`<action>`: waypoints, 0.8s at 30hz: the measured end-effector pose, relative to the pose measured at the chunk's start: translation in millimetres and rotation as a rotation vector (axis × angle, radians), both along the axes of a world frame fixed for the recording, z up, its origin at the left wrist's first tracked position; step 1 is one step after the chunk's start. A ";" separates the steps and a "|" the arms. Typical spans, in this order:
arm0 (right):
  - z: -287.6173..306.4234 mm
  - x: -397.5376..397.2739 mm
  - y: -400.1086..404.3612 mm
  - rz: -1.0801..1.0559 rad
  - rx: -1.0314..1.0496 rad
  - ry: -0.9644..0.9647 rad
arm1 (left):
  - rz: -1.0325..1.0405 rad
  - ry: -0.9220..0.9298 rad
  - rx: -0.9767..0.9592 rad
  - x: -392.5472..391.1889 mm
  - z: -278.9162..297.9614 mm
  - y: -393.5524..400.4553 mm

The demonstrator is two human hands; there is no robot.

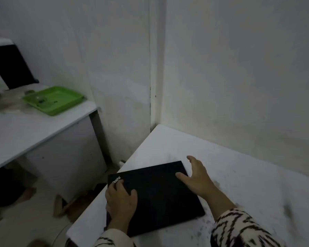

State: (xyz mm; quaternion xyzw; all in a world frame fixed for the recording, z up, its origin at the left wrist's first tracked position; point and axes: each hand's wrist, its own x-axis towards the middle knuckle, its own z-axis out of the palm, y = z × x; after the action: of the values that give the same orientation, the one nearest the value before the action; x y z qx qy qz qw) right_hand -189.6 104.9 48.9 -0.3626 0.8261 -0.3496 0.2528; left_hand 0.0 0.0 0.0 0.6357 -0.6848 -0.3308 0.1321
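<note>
Laptop (161, 195) lay closed and flat on the white bench (239, 184), black lid up, skewed to the bench edges. Its logo corner sat at or just past the bench's left edge. Left hand (121, 200) rested palm-down on the lid beside the logo, fingers (118, 184) laid on the surface and only lightly bent, gripping nothing. I couldn't tell whether its outer side hooked the laptop's left edge. Right hand (196, 177) was at the far right corner, spread wide: thumb touching the lid, the other fingers reaching past the far edge, nothing held. My read: the laptop was down and supported, so placement was mostly done. What was left was squaring it up or pulling it further onto the bench, then opening it, since the lid was shut with no gap showing. Both hands looked set for sliding or steadying, not lifting. Patterned sleeves (243, 229) covered both forearms. The bench sat in a corner of two pale walls (239, 68). Well apart on the left, a second bench (25, 129) carried a green tray (61, 102) and a dark leaning panel (11, 66). There was footwear on the floor (61, 205) between the two benches, too blurred for detail.
</note>
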 end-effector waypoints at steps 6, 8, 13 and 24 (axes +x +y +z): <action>-34.0 7.8 0.0 -0.048 0.080 -0.081 | 0.096 -0.056 0.100 14.6 -25.7 -3.0; -44.5 7.6 -0.5 -0.065 0.121 -0.050 | 0.128 -0.048 0.095 16.3 -30.7 -5.3; -66.3 5.9 0.4 -0.120 0.264 0.054 | 0.175 -0.091 0.087 17.6 -40.7 -7.6; -86.9 3.7 1.3 -0.212 0.451 -0.045 | 0.321 -0.092 0.136 6.3 -49.2 -19.5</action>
State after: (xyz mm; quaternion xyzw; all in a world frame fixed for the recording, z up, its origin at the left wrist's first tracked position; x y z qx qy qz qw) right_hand -185.9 106.2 -38.0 -0.2004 0.9107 -0.1892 0.3076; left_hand 6.3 -19.5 -49.2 0.7587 -0.5561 -0.3215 0.1082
